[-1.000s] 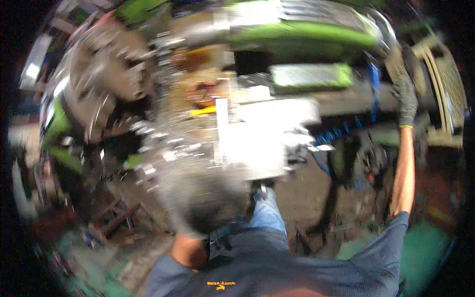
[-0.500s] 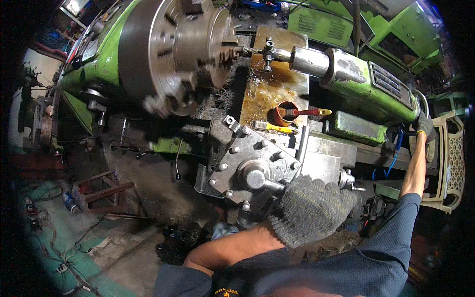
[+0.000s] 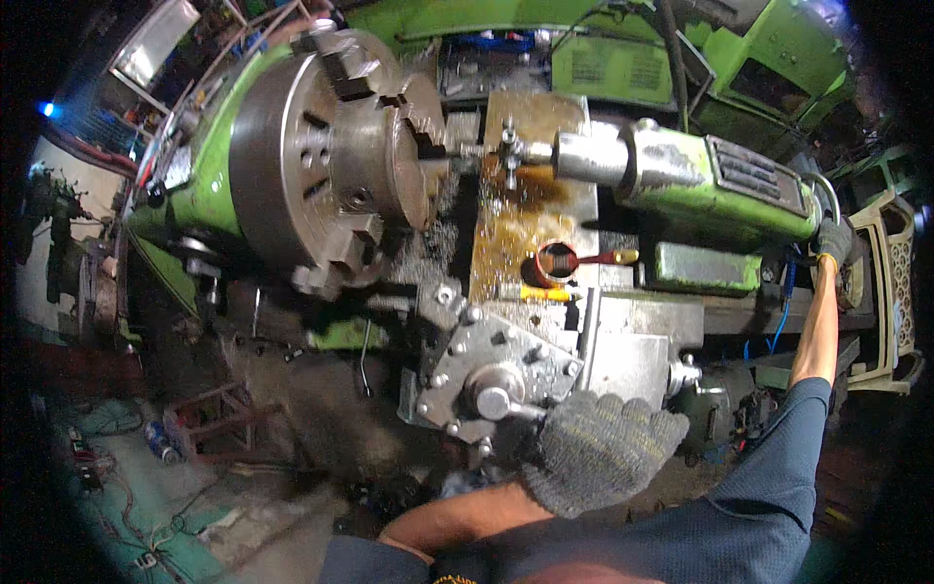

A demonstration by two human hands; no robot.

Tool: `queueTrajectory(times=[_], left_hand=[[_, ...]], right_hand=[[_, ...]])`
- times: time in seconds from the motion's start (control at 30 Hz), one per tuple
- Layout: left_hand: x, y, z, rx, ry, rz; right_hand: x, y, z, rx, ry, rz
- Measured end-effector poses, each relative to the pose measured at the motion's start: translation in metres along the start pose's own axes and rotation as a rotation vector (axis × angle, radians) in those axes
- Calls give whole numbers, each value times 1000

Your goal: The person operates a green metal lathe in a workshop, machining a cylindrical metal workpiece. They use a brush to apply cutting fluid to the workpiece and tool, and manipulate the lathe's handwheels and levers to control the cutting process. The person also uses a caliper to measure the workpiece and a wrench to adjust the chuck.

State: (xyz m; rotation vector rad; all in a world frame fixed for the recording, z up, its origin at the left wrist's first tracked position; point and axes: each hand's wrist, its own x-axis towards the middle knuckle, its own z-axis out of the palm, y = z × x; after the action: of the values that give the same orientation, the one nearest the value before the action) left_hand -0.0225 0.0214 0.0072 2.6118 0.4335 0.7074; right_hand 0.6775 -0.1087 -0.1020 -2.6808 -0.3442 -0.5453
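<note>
My left hand (image 3: 608, 454), in a grey knitted glove, is closed over the outer end of the tool post lever (image 3: 523, 413). This lever comes off the round hub on the square metal tool post (image 3: 457, 382), which has several bolts around its edge. At the far right, my right hand (image 3: 834, 240), also gloved, grips the tailstock handwheel (image 3: 829, 198); its fingers are partly hidden. The green tailstock (image 3: 715, 180) carries a steel quill (image 3: 590, 156) with a cross-handled holder (image 3: 510, 153) at its tip, pointing at the big lathe chuck (image 3: 311, 161).
On the oily plate (image 3: 491, 229) stand a red pot (image 3: 541, 268) with a brush (image 3: 615, 257) in it and a yellow-handled tool (image 3: 545, 293). Metal chips (image 3: 440, 253) lie under the chuck. A beige plastic chair (image 3: 890, 292) is at the right, a rusty frame (image 3: 209, 419) at lower left.
The chuck was smeared by spinning and now shows sharp jaws and slots. My view has shifted, so the lathe sits lower in it. Both hands keep their places on the lever and handwheel.
</note>
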Motion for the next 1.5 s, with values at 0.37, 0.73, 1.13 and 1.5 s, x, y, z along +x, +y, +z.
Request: queueTrajectory(times=[0.37,0.73,1.13,1.5], left_hand=[[-3,-3,-1,8,-72,55],[1,-7,0,-49,-155,93],[-31,-9,-31,-50,-256,141],[-15,-14,-18,-1,-241,149]], right_hand=[[-3,-8,-3,-80,137,-59],[-8,1,5,-82,114,-105],[-26,-18,-17,-164,264,-34],[-34,-37,-21,-93,207,-1]])
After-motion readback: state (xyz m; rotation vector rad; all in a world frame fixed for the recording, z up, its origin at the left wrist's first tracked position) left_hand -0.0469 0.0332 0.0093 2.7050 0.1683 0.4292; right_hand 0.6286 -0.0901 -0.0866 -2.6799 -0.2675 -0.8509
